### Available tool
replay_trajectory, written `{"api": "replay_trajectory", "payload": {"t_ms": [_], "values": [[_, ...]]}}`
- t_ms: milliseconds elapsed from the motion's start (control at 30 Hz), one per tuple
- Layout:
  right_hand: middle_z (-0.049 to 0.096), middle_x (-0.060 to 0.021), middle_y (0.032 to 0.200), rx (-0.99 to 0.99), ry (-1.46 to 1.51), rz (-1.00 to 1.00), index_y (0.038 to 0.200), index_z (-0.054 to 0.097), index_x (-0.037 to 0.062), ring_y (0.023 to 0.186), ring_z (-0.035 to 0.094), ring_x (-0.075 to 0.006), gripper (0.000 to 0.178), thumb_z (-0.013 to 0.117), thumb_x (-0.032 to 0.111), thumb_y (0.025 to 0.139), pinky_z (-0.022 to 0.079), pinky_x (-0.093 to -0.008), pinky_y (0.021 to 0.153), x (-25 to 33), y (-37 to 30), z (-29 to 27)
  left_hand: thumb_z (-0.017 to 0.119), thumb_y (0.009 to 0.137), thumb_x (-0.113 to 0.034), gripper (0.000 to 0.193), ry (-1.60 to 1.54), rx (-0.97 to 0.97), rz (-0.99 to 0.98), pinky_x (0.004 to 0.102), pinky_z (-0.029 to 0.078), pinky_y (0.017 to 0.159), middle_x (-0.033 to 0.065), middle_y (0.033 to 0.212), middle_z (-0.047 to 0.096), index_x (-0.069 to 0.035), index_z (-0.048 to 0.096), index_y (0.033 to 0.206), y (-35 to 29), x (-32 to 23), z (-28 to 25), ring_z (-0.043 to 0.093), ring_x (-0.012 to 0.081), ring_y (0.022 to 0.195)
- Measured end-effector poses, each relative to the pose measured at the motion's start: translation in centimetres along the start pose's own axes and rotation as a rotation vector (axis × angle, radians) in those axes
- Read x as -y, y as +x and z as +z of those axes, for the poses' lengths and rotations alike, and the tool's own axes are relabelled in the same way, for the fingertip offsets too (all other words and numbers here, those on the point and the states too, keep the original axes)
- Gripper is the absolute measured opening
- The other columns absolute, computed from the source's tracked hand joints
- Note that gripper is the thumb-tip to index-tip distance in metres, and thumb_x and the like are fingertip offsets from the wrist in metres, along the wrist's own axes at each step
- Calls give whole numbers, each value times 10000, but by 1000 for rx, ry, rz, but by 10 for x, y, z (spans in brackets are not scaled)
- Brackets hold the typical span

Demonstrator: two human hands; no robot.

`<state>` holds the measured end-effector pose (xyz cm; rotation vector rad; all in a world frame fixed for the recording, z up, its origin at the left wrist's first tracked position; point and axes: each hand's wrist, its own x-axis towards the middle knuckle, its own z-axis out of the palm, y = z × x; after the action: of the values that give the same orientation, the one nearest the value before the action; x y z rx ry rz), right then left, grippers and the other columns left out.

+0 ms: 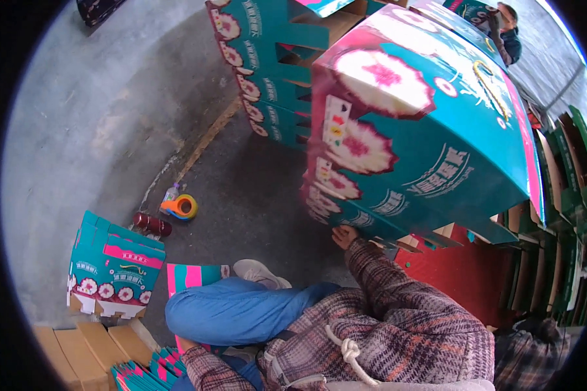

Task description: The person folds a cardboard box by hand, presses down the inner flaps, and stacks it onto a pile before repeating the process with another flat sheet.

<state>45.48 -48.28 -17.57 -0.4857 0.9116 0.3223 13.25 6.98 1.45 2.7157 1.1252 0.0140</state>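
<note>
Just beside our right grip [344,236], its fingers loosely spread, stands the teal carton stack [430,146], whose cartons we judge light, stiff but crushable, best held under bottom edges; our half-hidden left grip's [188,344] state we cannot tell.

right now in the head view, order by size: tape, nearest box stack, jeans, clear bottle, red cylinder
1. Nearest box stack
2. Jeans
3. Tape and red cylinder, too alike to rank
4. Clear bottle
</note>
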Motion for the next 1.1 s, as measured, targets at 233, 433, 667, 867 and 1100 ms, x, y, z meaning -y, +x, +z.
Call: {"api": "replay_trajectory", "payload": {"t_ms": [233, 433, 667, 867, 1100], "values": [[551, -105, 977, -71, 79, 75, 1051, 512, 11, 1025, 583, -340, 162, 503, 140, 954, 459, -531, 940, 60, 27, 42, 537, 879, -324, 496, -17, 7, -13, 449, 367, 1009, 183, 1300, 523, -32, 508, 1279, -2, 22, -5, 470, 343, 1222], [565, -201, 1206, -92, 89, 112, 1263, 443, -7, 1013, 606, -341, 331, 472, 133, 965, 539, -480, 806, 102, 70, 79, 542, 878, -316, 490, -75, 30, 57, 442, 377, 1006, 185, 1293, 530, -29, 513, 1274, -20, 67, -25, 478, 342, 1217], [621, -225, 1109, -184, 238, -47, 1245, 443, -13, 865, 645, -404, 374, 489, 175, 925, 561, -518, 736, 225, 128, 81, 617, 821, -268, 388, 199, -177, -345, 435, 469, 853, 212, 1045, 658, 22, 630, 1079, -35, 39, 6, 614, 381, 979], [583, -199, 1174, -309, -129, -71, 1255, 441, 48, 866, 641, -362, 440, 567, 304, 920, 588, -403, 645, 183, 79, 139, 692, 791, -434, 565, -734, -109, -704, 428, 496, 754, 179, 994, 676, 60, 625, 1057, -72, 136, -5, 634, 315, 886], [575, -183, 1237, -64, -789, -213, 1355, 385, 66, 1027, 626, -292, 526, 472, 396, 954, 547, -369, 821, 130, 74, 147, 647, 844, -521, 647, -1174, 71, -1006, 370, 513, 648, 123, 1035, 665, 51, 578, 1138, -62, 53, 14, 641, 225, 852]]}}
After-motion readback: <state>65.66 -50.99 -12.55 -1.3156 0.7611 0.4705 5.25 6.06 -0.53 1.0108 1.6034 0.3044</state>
